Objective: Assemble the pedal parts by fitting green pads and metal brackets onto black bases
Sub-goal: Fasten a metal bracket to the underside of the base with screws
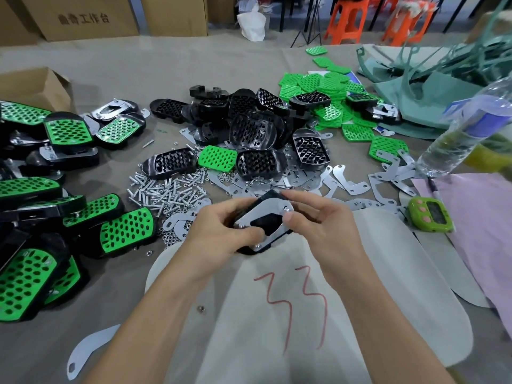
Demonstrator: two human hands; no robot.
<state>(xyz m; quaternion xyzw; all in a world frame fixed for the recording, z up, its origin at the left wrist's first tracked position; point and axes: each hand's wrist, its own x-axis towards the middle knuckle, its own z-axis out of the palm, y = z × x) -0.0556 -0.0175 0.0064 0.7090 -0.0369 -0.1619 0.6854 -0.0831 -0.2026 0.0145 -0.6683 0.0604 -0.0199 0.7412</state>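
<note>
Two hands on one black base (pixel 267 223) above the table (pixel 138 65).
Both the left hand (pixel 219 231) and right hand (pixel 327 231) pinch its edges, metal bracket (pixel 270 207) on top, screws (pixel 166 192) heaped just beyond, assembled pedals (pixel 126 231) piled at left.

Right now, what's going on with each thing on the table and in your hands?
Pedal: bracket side up, held in both hands.
Left hand: grips the pedal.
Right hand: pinches its bracket.
Black bases: piled, no pads.
Green pads: loose heap.
Finished pedals: stacked, pads fitted.
Screws: scattered.

Bright even light, soft shadows; edges warped (bottle (pixel 468 126) blurred).
</note>
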